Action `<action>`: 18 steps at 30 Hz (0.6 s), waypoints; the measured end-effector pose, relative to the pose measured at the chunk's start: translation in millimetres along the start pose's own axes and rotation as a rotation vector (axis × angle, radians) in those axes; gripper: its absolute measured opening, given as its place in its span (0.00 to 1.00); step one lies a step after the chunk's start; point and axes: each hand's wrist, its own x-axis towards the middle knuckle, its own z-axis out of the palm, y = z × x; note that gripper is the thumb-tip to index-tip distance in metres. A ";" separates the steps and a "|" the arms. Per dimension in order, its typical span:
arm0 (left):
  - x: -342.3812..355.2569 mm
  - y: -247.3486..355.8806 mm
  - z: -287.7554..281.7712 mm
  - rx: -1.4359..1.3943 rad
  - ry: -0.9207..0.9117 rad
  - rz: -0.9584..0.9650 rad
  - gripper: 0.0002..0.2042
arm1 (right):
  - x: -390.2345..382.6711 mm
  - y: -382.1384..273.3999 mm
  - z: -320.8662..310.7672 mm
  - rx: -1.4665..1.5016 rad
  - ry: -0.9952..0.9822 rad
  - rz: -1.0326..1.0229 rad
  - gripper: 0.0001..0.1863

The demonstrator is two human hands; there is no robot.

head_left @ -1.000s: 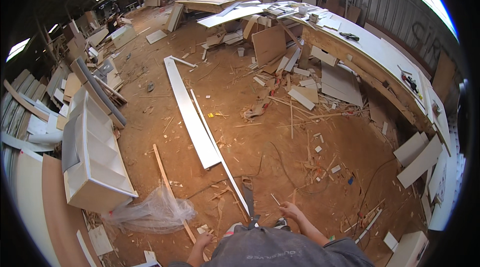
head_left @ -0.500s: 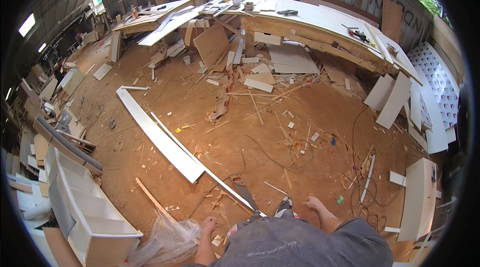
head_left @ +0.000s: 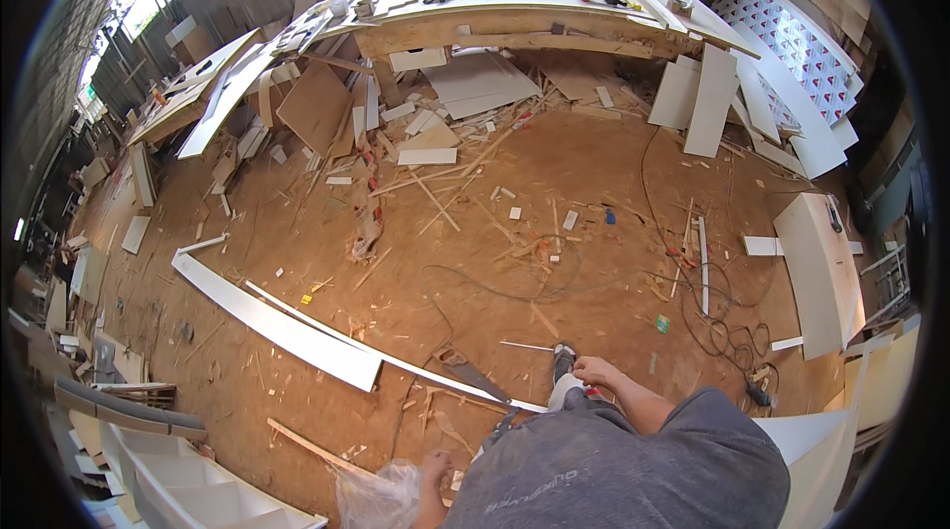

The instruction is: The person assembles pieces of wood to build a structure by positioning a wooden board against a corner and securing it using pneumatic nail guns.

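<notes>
My right hand point(head_left: 597, 371) hangs in front of my right thigh, fingers curled in, with nothing seen in it. My left hand point(head_left: 435, 468) is low at my left side, loosely closed and holding nothing visible. A crumpled clear plastic sheet point(head_left: 380, 494) is right beside it. Ahead of my feet a handsaw point(head_left: 473, 374) lies on the dirt floor, next to a long thin white strip point(head_left: 426, 374). A wide white board point(head_left: 287, 323) lies just left of the strip. Neither hand touches these pieces.
A long workbench point(head_left: 515, 19) with tools on it spans the far side. Offcuts are heaped beneath it. Black cable point(head_left: 727, 331) coils on the floor at right, near a standing panel point(head_left: 816, 277). A white shelf unit point(head_left: 188, 484) stands at lower left.
My view has turned to the right, so the floor and bench appear shifted left. My right hand has swung inward before my leg. The left hand sits lower in the picture.
</notes>
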 end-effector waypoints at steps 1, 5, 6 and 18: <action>2.2 10.6 -0.6 0.012 0.033 -0.014 0.11 | 5.1 9.7 -8.6 -0.027 -0.009 0.031 0.21; 13.8 42.3 2.0 -0.023 0.099 -0.032 0.10 | 31.3 34.2 -42.0 -0.041 0.059 0.070 0.17; 24.2 51.9 5.3 -0.001 0.105 -0.040 0.10 | 44.7 40.8 -51.3 -0.041 0.051 0.066 0.17; 111.0 306.1 131.8 -0.008 0.079 0.089 0.09 | 203.2 19.0 -291.1 0.044 0.149 -0.065 0.23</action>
